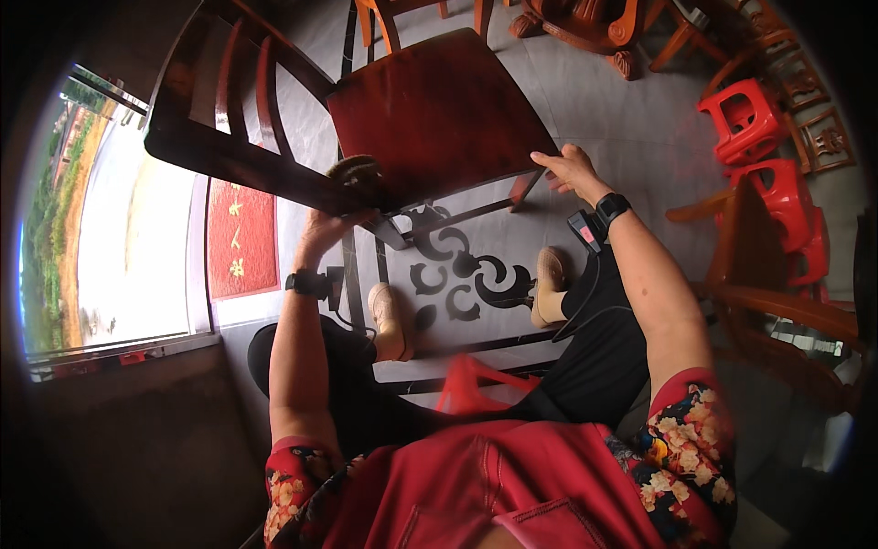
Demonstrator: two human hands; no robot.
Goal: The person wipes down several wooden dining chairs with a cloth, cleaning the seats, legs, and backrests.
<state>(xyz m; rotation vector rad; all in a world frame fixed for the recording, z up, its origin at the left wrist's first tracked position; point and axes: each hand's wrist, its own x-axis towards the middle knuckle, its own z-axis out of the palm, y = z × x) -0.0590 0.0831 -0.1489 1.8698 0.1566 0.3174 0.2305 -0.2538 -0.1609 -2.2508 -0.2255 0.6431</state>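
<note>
A dark red wooden chair (430, 110) hangs tilted above the floor in front of me, its slatted back to the left. My left hand (331, 224) grips the chair where the back meets the seat. A brownish cloth or brush (355, 170) sits just above that hand; whether the hand holds it is unclear. My right hand (569, 169) presses on the seat's right front corner. Both wrists wear black bands. My feet in beige shoes stand below on a grey floor with a black ornament (466, 274).
Red plastic stools (745, 119) are stacked at the right beside carved wooden furniture (585, 23). Another wooden chair (759, 293) stands close on my right. A red doormat (240, 238) lies by a glass door at the left. A red bag (471, 384) hangs near my knees.
</note>
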